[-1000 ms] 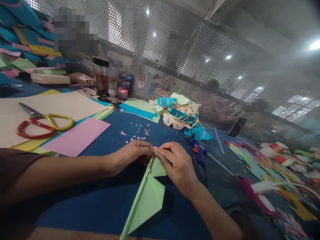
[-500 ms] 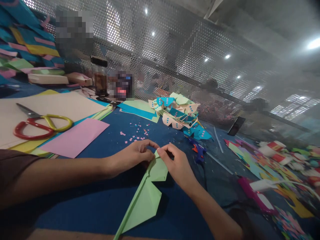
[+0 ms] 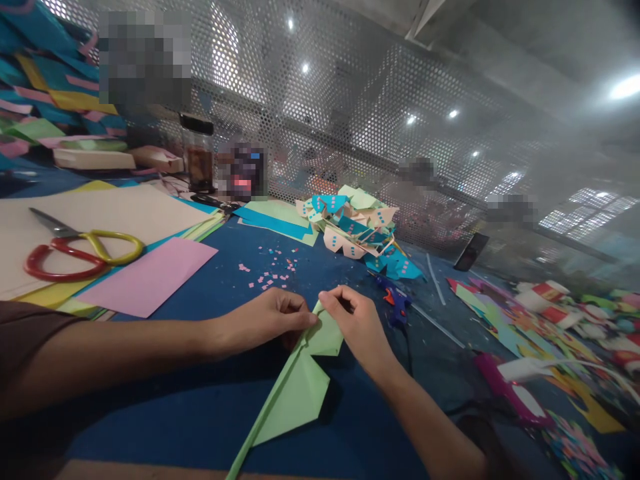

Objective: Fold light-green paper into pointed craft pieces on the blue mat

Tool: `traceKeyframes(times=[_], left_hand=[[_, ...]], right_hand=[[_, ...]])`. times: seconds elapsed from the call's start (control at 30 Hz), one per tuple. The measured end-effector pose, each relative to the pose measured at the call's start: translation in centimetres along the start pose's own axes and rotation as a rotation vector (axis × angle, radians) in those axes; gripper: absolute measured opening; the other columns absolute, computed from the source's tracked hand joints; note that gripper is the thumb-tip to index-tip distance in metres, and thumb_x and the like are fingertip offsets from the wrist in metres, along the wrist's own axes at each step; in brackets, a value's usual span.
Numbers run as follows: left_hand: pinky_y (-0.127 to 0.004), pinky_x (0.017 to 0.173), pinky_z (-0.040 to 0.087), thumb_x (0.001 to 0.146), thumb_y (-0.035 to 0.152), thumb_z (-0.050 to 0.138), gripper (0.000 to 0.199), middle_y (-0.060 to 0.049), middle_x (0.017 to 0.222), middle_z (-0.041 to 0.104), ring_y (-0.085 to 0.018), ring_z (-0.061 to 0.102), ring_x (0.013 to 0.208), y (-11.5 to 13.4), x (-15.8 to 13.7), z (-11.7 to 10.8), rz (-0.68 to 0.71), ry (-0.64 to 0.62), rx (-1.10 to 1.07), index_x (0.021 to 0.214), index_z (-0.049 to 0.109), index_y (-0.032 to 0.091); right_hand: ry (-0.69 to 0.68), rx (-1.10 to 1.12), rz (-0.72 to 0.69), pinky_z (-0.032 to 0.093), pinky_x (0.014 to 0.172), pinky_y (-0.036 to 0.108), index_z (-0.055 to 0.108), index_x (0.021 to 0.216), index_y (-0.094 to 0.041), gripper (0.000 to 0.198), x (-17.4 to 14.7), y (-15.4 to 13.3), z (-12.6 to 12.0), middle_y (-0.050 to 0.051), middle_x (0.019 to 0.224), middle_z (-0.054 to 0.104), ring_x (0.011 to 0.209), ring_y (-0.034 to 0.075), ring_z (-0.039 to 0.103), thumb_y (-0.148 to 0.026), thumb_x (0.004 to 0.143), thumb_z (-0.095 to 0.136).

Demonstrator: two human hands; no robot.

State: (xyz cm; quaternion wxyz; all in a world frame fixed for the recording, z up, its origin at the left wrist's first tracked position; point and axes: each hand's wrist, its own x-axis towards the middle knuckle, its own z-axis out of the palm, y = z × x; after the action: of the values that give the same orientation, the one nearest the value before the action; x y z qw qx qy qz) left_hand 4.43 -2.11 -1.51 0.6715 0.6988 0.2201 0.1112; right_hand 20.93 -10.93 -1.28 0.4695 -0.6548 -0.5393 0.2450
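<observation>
Between my hands is a light green folded paper piece [image 3: 293, 397] with wing-like flaps and a long narrow strip along its left edge, slanting down toward the table's front. My left hand [image 3: 280, 317] pinches its left edge near the top, thumb outward and fingers curled. My right hand [image 3: 353, 320] grips the upper right corner between thumb and bent fingers. Small pink and blue paper squares [image 3: 275, 277] lie scattered just beyond my hands. A blue glue gun [image 3: 397, 300] rests to the right of my right hand.
Red-and-yellow-handled scissors [image 3: 85, 253] lie on large paper sheets [image 3: 145, 207] at left, by a pink sheet [image 3: 155, 277]. Folded paper pieces [image 3: 355, 223] are heaped at the back, near a jar [image 3: 199, 157]. A magenta power strip [image 3: 513, 390], a phone [image 3: 471, 251] and paper scraps occupy the right.
My left thumb has slid a little down the green paper's edge, and the left fingers have curled in. The paper has shifted slightly to the right and tilted, with my right hand still on its corner.
</observation>
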Motion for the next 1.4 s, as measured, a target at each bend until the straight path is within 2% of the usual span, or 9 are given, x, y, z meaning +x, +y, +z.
traceKeyframes(times=[0.2, 0.53, 0.9, 1.4], left_hand=[[-0.024, 0.058, 0.038, 0.078, 0.054, 0.068, 0.042, 0.004, 0.057, 0.053, -0.011, 0.050, 0.055, 0.29, -0.13, 0.12, 0.011, -0.002, 0.010, 0.066, 0.055, 0.017], [-0.023, 0.056, 0.036, 0.076, 0.055, 0.070, 0.043, 0.005, 0.057, 0.053, -0.010, 0.049, 0.054, 0.26, 0.00, 0.16, 0.013, -0.029, -0.017, 0.066, 0.054, 0.016], [-0.024, 0.060, 0.041, 0.076, 0.053, 0.070, 0.041, 0.003, 0.059, 0.057, -0.012, 0.054, 0.058, 0.20, 0.01, -0.04, 0.000, -0.038, -0.003, 0.066, 0.058, 0.016], [-0.023, 0.058, 0.038, 0.078, 0.050, 0.071, 0.038, 0.004, 0.059, 0.055, -0.010, 0.050, 0.057, -0.10, 0.02, -0.13, 0.021, -0.060, -0.024, 0.069, 0.059, 0.016]], right_hand=[[-0.033, 0.043, -0.006, 0.029, 0.052, 0.024, 0.050, 0.065, -0.019, 0.039, 0.11, 0.20, -0.10, -0.005, 0.060, 0.039, 0.057, 0.011, 0.037, -0.049, 0.091, 0.054], [-0.060, 0.062, 0.030, 0.031, 0.054, 0.023, 0.059, 0.071, -0.018, 0.036, 0.36, 0.71, -0.19, -0.004, 0.061, 0.045, 0.059, 0.011, 0.040, -0.050, 0.088, 0.060], [0.008, 0.069, 0.018, 0.033, 0.053, 0.022, 0.060, 0.072, -0.018, 0.035, 0.14, 0.57, -0.14, -0.004, 0.062, 0.048, 0.059, 0.011, 0.042, -0.049, 0.087, 0.061], [0.005, 0.090, 0.005, 0.035, 0.055, 0.023, 0.059, 0.073, -0.018, 0.032, 0.13, 0.47, -0.20, -0.004, 0.063, 0.050, 0.060, 0.011, 0.044, -0.047, 0.086, 0.063]])
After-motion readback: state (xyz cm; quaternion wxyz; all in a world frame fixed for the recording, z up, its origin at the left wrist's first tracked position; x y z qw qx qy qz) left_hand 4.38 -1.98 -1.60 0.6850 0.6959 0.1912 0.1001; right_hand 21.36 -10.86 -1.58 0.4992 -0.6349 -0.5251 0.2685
